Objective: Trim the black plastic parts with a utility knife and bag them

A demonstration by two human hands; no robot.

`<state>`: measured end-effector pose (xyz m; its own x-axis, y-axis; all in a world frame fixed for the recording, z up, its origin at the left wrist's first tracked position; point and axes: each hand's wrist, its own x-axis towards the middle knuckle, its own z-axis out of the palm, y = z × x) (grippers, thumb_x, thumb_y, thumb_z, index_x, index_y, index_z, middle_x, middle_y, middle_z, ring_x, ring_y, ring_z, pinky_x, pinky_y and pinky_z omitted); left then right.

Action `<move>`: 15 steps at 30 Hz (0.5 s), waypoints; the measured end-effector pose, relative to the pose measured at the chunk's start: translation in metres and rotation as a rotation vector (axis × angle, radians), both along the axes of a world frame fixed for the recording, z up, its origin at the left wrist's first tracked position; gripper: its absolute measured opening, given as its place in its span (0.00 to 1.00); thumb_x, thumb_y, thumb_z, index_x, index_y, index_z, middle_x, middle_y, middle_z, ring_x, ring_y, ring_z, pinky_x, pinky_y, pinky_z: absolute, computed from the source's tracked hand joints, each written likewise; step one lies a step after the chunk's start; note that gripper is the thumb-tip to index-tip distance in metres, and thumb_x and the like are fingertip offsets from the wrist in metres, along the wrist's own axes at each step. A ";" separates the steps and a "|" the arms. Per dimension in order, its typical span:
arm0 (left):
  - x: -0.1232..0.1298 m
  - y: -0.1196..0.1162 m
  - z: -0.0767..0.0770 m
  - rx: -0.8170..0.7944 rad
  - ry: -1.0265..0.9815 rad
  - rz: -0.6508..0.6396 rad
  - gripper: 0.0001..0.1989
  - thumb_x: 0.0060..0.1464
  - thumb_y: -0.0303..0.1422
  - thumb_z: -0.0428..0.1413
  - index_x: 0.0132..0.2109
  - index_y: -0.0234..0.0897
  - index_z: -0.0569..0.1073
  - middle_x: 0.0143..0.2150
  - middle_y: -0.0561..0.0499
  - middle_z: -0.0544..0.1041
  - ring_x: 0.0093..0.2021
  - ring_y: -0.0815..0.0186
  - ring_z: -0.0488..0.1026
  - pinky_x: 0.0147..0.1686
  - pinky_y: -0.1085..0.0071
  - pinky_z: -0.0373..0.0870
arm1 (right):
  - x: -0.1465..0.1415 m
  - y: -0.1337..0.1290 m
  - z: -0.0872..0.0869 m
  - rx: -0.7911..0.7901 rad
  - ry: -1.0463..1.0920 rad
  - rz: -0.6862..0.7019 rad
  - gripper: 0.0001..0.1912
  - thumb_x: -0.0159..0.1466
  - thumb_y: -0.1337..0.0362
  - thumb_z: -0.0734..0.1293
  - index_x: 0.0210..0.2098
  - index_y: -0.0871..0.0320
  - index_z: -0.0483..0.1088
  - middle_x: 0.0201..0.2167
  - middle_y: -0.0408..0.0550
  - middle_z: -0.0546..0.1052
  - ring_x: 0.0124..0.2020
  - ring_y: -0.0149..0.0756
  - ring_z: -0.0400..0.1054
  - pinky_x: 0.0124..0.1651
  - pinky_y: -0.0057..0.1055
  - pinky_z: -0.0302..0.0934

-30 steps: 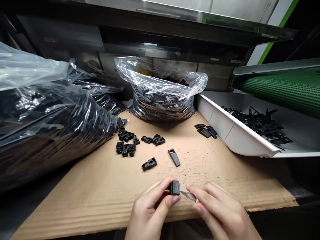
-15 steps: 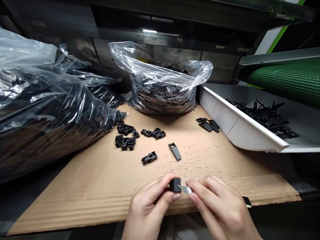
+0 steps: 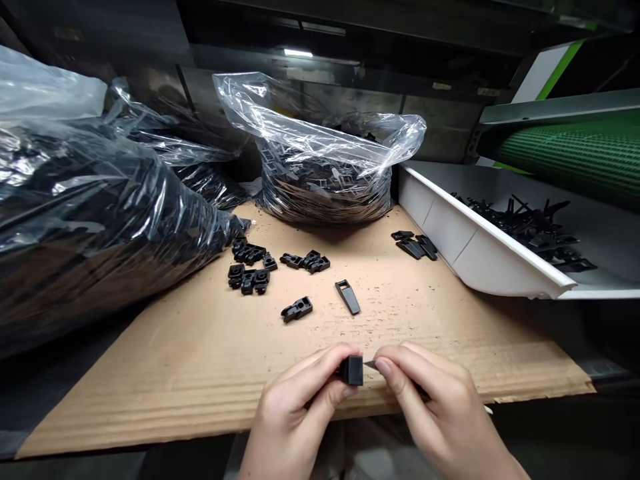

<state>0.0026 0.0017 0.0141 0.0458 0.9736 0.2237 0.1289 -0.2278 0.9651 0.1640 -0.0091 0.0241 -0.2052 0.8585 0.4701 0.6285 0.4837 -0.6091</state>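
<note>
Between thumb and fingers, my left hand (image 3: 306, 399) pinches a black plastic part (image 3: 353, 371) above the cardboard's front edge. My right hand (image 3: 434, 393) is closed around a small blade (image 3: 371, 365); only its tip shows, pointing at the black part with a slight gap between them. Beyond my hands, one black jointed piece (image 3: 297, 309) and one flat tapered piece (image 3: 347, 297) lie on the cardboard (image 3: 200, 360). Several similar jointed pieces (image 3: 249, 279) are grouped at the left, and a few tapered pieces (image 3: 411, 249) lie near the tray.
A large filled plastic bag (image 3: 95, 233) takes up the left side. Another open bag of black parts (image 3: 325, 180) stands at the back. On the right, a white tray (image 3: 480, 257) holds loose black parts beneath a green mesh roll (image 3: 575, 150).
The blade has come away from the black part and its flat side has turned, so less of it shows. My left hand keeps its hold. The view has shifted slightly.
</note>
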 end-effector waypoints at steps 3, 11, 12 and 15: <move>0.001 -0.001 -0.001 -0.008 0.020 -0.009 0.14 0.46 0.24 0.55 0.36 0.46 0.79 0.37 0.56 0.79 0.39 0.64 0.75 0.40 0.77 0.71 | -0.002 0.004 -0.003 -0.012 0.011 0.019 0.10 0.63 0.70 0.57 0.29 0.57 0.66 0.21 0.43 0.69 0.22 0.29 0.63 0.25 0.25 0.56; 0.003 0.001 -0.001 -0.041 0.025 0.008 0.13 0.46 0.26 0.55 0.37 0.47 0.78 0.37 0.56 0.79 0.37 0.64 0.75 0.37 0.77 0.71 | -0.004 -0.003 0.002 -0.095 0.033 0.159 0.13 0.62 0.71 0.57 0.23 0.58 0.66 0.18 0.41 0.66 0.20 0.28 0.61 0.23 0.23 0.54; 0.003 0.002 -0.001 -0.047 0.033 0.005 0.13 0.46 0.26 0.55 0.38 0.47 0.78 0.37 0.55 0.79 0.37 0.64 0.75 0.37 0.77 0.71 | -0.004 -0.005 0.003 -0.123 0.062 0.202 0.13 0.62 0.71 0.56 0.23 0.57 0.66 0.18 0.41 0.66 0.20 0.27 0.61 0.22 0.23 0.54; 0.005 0.003 0.000 -0.012 0.057 0.009 0.10 0.46 0.28 0.56 0.36 0.45 0.79 0.38 0.52 0.78 0.40 0.62 0.73 0.40 0.74 0.70 | -0.004 -0.005 0.006 -0.180 0.163 0.144 0.09 0.62 0.68 0.58 0.26 0.56 0.67 0.20 0.41 0.68 0.21 0.28 0.64 0.23 0.22 0.57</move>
